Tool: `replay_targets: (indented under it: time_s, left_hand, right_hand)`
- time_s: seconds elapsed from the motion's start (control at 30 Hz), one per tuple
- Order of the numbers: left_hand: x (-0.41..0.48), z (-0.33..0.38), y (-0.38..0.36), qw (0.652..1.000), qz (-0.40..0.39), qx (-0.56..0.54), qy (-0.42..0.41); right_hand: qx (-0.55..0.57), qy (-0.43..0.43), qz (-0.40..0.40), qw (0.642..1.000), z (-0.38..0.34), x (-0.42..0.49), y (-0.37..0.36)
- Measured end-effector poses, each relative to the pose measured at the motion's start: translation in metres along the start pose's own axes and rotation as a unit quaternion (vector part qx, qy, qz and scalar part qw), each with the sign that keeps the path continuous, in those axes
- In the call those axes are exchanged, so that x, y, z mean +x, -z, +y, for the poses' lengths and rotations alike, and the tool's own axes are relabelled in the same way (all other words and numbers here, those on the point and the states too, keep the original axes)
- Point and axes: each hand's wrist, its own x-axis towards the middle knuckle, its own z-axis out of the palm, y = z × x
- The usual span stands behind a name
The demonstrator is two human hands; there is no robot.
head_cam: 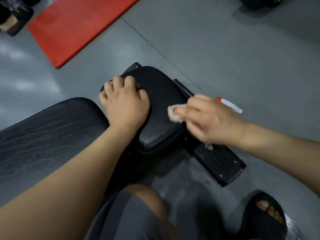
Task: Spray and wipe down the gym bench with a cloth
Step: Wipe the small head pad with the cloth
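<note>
**Operator:** Where is my left hand (124, 101)?

**Spotter:** Your left hand sits on the far left corner of the black seat pad (161, 104). Your fingers curl tightly over its edge, so you grip the pad itself.

**Operator:** And my right hand (213, 120)?

**Spotter:** It hovers over the right side of the same pad. Your fingers pinch a small, crumpled pale cloth (175, 113), which touches the pad's top near its right edge. A white nozzle (228, 104) with a red tip shows just past your knuckles. I cannot tell whether you hold it or it lies on the floor (225, 49).

**Operator:** What else is around me?

**Spotter:** The long back pad (48, 132) lies to your left, just beside the seat pad, with your left forearm crossing above it. A black foot bar (221, 163) runs out under your right wrist. A red mat (78, 23) lies on the grey floor, well apart, up to the left. Your knee in grey shorts (126, 219) is at the bottom, and your foot in a black sandal (263, 219) is at the bottom right.
</note>
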Motion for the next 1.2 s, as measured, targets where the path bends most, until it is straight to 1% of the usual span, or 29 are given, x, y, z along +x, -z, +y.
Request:
replay_targets:
  time_s: [0.1, 0.17, 0.23, 0.33, 0.4, 0.5, 0.57, 0.63, 0.77, 0.9, 1.03, 1.2]
  left_hand:
    - [0.000, 0.000, -0.001, 1.000, 0.002, 0.012, -0.006]
    - [0.000, 0.000, 0.000, 1.000, 0.004, 0.009, -0.006]
    - [0.000, 0.000, 0.000, 1.000, 0.006, 0.011, -0.008]
    - [0.000, 0.000, -0.001, 1.000, 0.003, 0.015, -0.008]
    - [-0.001, 0.000, -0.001, 1.000, 0.004, 0.016, -0.009]
    - [-0.001, -0.001, -0.002, 1.000, 0.007, 0.019, -0.015]
    - [0.000, -0.001, -0.003, 0.999, 0.013, 0.025, -0.015]
    - [0.001, -0.003, -0.004, 0.999, 0.014, 0.027, -0.011]
    - [0.000, -0.002, -0.005, 1.000, 0.016, 0.024, -0.007]
    - [0.000, -0.001, -0.006, 0.999, 0.031, 0.021, -0.009]
    - [0.002, -0.002, -0.007, 0.999, 0.038, 0.025, -0.003]
    - [0.002, -0.003, -0.007, 0.999, 0.038, 0.032, -0.001]
  right_hand:
    - [0.026, 0.077, -0.042, 0.996, -0.023, 0.002, -0.004]
    - [0.010, 0.087, -0.054, 0.995, -0.010, 0.012, 0.000]
    - [-0.012, 0.055, -0.034, 0.998, 0.011, 0.025, 0.001]
    - [-0.028, -0.031, -0.012, 0.999, 0.029, 0.047, 0.002]
    - [-0.032, -0.043, -0.018, 0.998, 0.023, 0.049, -0.001]
    - [0.014, 0.024, -0.051, 0.998, 0.000, 0.030, 0.000]
    - [0.038, 0.067, -0.064, 0.995, -0.002, 0.026, 0.001]
    - [0.039, 0.074, -0.059, 0.995, 0.013, 0.038, -0.004]
    - [0.019, 0.027, -0.015, 0.999, 0.042, 0.071, -0.020]
    - [0.028, 0.018, -0.009, 0.999, 0.061, 0.100, -0.030]
    - [0.055, -0.001, -0.024, 0.998, 0.072, 0.137, -0.034]
    - [0.124, -0.086, -0.085, 0.985, 0.078, 0.176, -0.034]
